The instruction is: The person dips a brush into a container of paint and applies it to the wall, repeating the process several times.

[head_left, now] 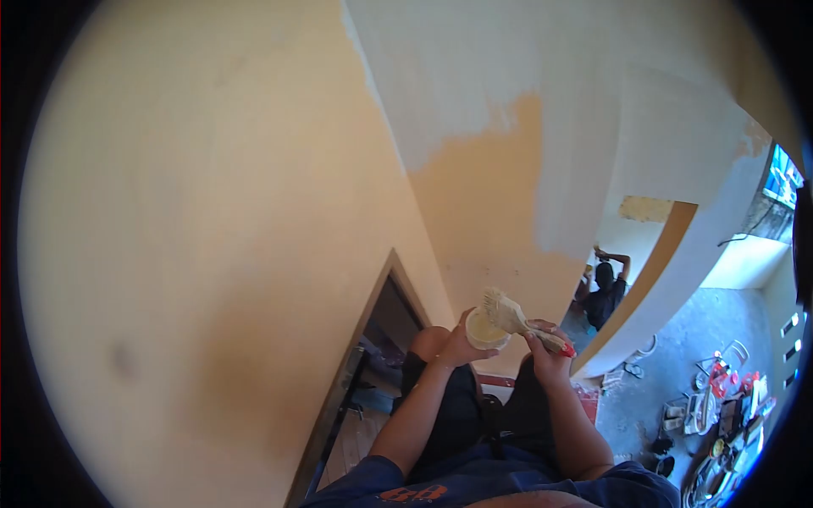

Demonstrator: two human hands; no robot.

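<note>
Here, high beside a half-painted wall (474, 195), the left hand (461, 347) has its fingers wrapped around a small paint cup (484, 330) while the right hand (549, 356), fingers clamped on the brush (517, 320), loads bristles at the rim; wiping off excess would limit drips.

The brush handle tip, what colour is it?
Red. The tip of the brush handle pokes out of the right hand in the head view.
</note>
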